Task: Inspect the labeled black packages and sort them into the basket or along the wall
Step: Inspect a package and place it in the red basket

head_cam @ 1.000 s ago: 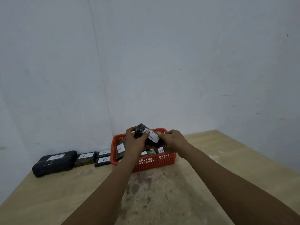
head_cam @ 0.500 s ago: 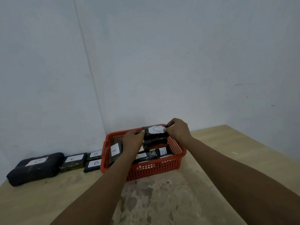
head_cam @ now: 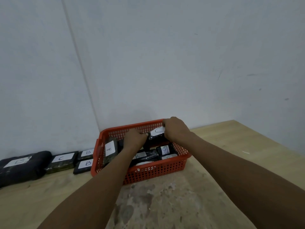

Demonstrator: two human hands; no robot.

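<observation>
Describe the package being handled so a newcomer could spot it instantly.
Find the red basket by the wall corner. At its far end, the left hand and right hand hold a black package. Its white label reads C, unlike the basket's A and B packages.

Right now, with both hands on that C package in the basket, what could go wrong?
1. The C package sits on top of other packages, so it might slide or tip when the left hand and right hand let go.
2. The red basket looks crowded, so labels underneath may get hidden.
</observation>
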